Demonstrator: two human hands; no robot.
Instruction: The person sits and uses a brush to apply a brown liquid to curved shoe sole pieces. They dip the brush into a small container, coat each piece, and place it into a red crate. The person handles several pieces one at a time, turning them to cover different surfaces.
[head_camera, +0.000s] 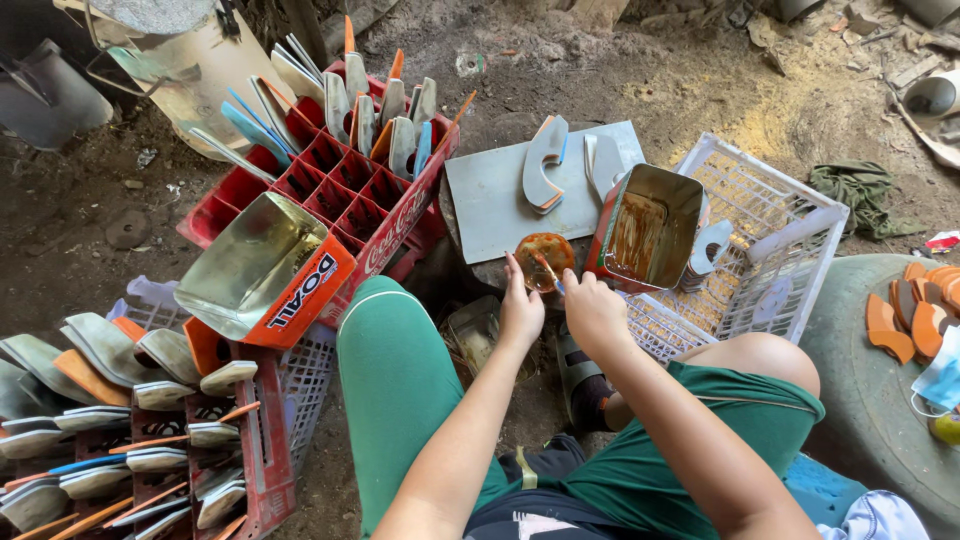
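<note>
Amber glue in a small round tin (544, 261) on the grey board (480, 205) is steadied by left hand (520, 312); brush (548, 275) is pinched by right hand (592, 310). Gluing step judged underway; grey sole pieces (545, 165) lie just beyond.

Soft, even daylight filled the scene, brightest on the far right ground (780, 90). The far left corner lay in dim shadow. Glare shone off the open tin (250, 265) at left. Wide-lens bending curved the edges, yet focus stayed sharp throughout.
</note>
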